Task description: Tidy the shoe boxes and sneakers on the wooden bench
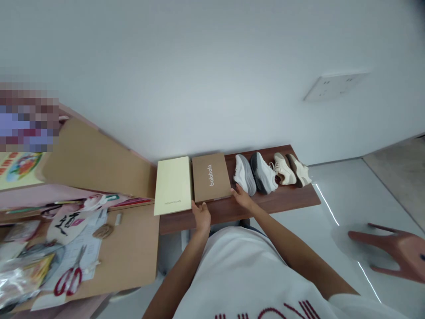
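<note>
A brown shoe box with white lettering lies on a low dark wooden shelf against the wall. My left hand grips the box's near left corner, fingers curled over its edge. My right hand presses against its near right corner, beside a grey-white sneaker. A pale yellow box lies directly left of the brown one, touching it.
Right of the boxes stand a dark-soled sneaker and a pair of cream shoes. A cardboard surface at left holds papers and red-handled scissors. A reddish chair stands on the white floor at right.
</note>
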Motion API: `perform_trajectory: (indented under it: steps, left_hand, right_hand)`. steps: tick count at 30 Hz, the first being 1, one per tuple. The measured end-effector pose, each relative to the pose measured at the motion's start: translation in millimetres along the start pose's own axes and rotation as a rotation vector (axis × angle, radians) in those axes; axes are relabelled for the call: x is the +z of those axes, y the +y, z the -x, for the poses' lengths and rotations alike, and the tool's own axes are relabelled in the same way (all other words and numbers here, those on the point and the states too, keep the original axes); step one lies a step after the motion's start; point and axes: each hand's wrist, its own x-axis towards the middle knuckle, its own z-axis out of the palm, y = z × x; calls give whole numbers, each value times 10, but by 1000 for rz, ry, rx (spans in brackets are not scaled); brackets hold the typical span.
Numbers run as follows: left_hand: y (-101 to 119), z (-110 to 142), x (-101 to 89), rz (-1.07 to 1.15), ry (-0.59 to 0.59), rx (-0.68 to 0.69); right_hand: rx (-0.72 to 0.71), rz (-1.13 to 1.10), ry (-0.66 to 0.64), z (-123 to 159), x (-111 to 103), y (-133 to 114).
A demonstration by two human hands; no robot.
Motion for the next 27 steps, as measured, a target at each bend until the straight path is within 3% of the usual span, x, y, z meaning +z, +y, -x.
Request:
perform_trajectory:
  steps: [2,4,9,13,16,19,27]
  left_hand:
    - [11,165,62,-20,25,103]
    - [43,289,225,-28,-60,134]
    - [68,381,928,-46,-346,48]
    - [-83,333,1459,-85,-358,-11]
    - [-220,257,1707,-113,-242,-30]
    - [-322,163,1836,-149,-177,-40]
    - [-410,20,1891,-341,-253,-31]
  right_hand:
    - [-23,-26,61,60,-276,53]
    - [-53,-30,135,93,-616,111]
    - [-11,106,313,12,-1451,269]
    - [20,183,289,-147,-1888,439]
    - [44,248,175,-270,-2082,550]
    - [67,304,37,-375,-2193,606]
    - [-11,423,-125,-529,-2249,635]
